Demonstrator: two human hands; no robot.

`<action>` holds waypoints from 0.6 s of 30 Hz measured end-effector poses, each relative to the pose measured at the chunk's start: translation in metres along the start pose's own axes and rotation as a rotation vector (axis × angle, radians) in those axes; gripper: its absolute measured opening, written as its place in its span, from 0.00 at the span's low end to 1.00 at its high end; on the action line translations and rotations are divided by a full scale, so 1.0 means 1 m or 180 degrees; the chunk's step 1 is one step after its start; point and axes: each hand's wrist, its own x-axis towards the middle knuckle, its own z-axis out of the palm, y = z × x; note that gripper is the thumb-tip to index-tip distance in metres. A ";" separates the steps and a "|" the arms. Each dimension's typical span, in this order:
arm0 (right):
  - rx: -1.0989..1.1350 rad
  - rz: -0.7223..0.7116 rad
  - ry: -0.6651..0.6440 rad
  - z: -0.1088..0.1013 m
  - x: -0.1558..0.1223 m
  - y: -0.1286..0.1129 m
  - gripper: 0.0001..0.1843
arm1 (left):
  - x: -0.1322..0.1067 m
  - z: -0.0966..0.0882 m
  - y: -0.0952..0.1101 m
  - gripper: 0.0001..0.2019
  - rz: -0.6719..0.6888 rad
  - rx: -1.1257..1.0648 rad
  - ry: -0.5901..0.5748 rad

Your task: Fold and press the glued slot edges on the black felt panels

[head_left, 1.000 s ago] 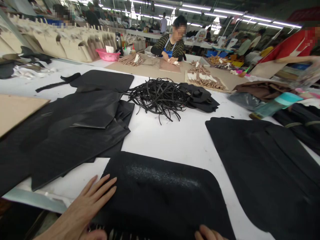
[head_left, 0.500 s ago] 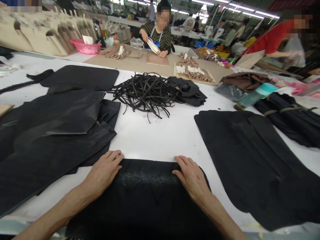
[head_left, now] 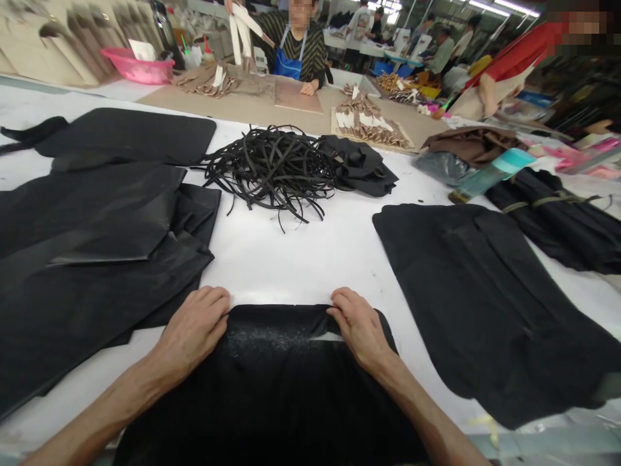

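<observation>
A black fabric panel (head_left: pixel 272 395) lies before me on the white tabletop, with a pale speckled band across it near the far edge. My left hand (head_left: pixel 198 320) pinches the far left part of that edge, fingers curled over it. At the far right part, my right hand (head_left: pixel 361 327) grips the edge between thumb and fingers. Between the hands the edge is raised and turned over towards me, and a light gap shows beside my right thumb. The fingertips are partly hidden behind the hands.
Black sheets (head_left: pixel 107 259) lie on the left, a larger black panel (head_left: pixel 485 291) on the right. Ahead is a heap of thin black strips (head_left: pixel 272 168). A bottle with a turquoise lid (head_left: pixel 492 175) lies at the right. A co-worker (head_left: pixel 301 52) handles pale strips across the table.
Both hands have gone from resting on the panel's far edge to pinching it, and the edge is now lifted and turned over. The co-worker opposite has raised the pale strips.
</observation>
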 end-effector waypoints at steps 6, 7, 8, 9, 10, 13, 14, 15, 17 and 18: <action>-0.0064 0.0219 0.0047 0.009 0.007 0.001 0.10 | -0.001 0.009 0.004 0.08 -0.0096 0.0117 0.0125; 0.0008 0.0217 0.0001 0.009 0.009 0.003 0.10 | -0.002 0.010 0.003 0.09 -0.0146 0.0094 0.0115; 0.0085 0.0209 -0.0052 0.008 0.010 0.005 0.10 | -0.002 0.011 0.002 0.09 -0.0201 0.0051 0.0079; 0.0157 0.0202 -0.0110 0.007 0.010 0.007 0.10 | -0.003 0.010 0.001 0.10 -0.0252 -0.0013 0.0026; 0.0218 0.0202 -0.0168 0.006 0.011 0.010 0.10 | -0.003 0.009 0.000 0.10 -0.0299 -0.0091 -0.0033; 0.0363 0.0262 -0.0343 -0.003 0.009 0.022 0.12 | -0.003 0.002 -0.003 0.10 -0.0427 -0.0373 -0.0198; 0.0432 0.0317 -0.0433 -0.007 0.007 0.027 0.13 | -0.003 -0.002 -0.004 0.10 -0.0487 -0.0448 -0.0226; 0.0511 0.0382 -0.0545 -0.012 0.004 0.032 0.14 | -0.004 -0.005 -0.005 0.09 -0.0559 -0.0511 -0.0236; 0.0659 0.0562 -0.0748 -0.022 -0.003 0.045 0.13 | -0.006 -0.011 -0.009 0.09 -0.0736 -0.0656 -0.0230; 0.0710 0.0676 -0.0807 -0.026 -0.007 0.052 0.12 | -0.008 -0.014 -0.011 0.10 -0.0854 -0.0741 -0.0212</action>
